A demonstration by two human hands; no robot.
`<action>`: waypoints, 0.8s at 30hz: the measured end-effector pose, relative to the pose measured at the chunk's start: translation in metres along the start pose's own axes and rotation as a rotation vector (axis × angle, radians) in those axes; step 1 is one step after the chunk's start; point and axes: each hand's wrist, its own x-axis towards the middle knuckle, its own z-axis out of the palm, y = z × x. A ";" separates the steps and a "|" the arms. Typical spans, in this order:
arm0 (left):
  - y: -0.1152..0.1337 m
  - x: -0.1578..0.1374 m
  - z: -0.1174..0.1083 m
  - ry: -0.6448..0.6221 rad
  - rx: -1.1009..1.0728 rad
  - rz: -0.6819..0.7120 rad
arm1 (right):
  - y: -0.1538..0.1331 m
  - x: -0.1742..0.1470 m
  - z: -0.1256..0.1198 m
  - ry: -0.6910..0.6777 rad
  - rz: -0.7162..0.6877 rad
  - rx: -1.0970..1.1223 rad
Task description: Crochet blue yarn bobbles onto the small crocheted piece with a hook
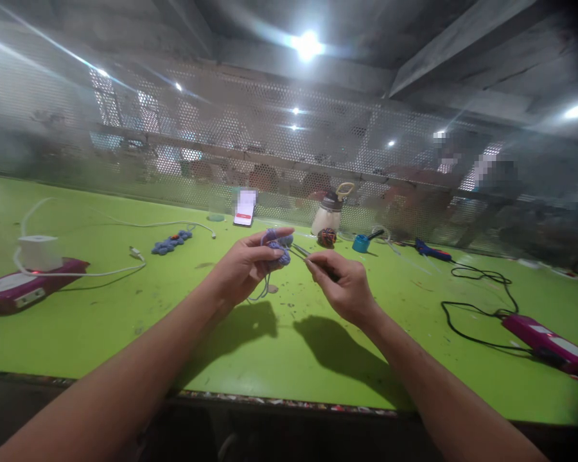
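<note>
My left hand [243,266] pinches a small purple-blue crochet piece [280,255] between thumb and fingers. Yarn of the same colour wraps over the index finger, and loose strands [266,287] hang below the hand. My right hand [344,285] is closed round a slim metal crochet hook [300,250], whose tip points left at the piece. Whether the tip sits in a stitch is too small to tell. Both hands are raised over the green table [289,359].
Behind the hands are a phone [245,208], a bottle [325,215], a dark yarn ball [326,238] and a blue pot [361,243]. A crocheted strip [172,242] lies left. Power strips [31,289] with cords flank both sides; a glue gun [432,250] lies right.
</note>
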 end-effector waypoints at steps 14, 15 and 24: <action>-0.012 0.010 -0.010 0.017 0.115 -0.071 | 0.000 -0.001 0.011 -0.106 0.531 0.668; -0.014 0.010 -0.010 0.012 0.132 -0.087 | 0.002 -0.001 0.013 -0.086 0.565 0.686; -0.019 0.006 -0.011 -0.100 0.406 -0.114 | 0.006 -0.002 0.023 -0.166 0.597 0.630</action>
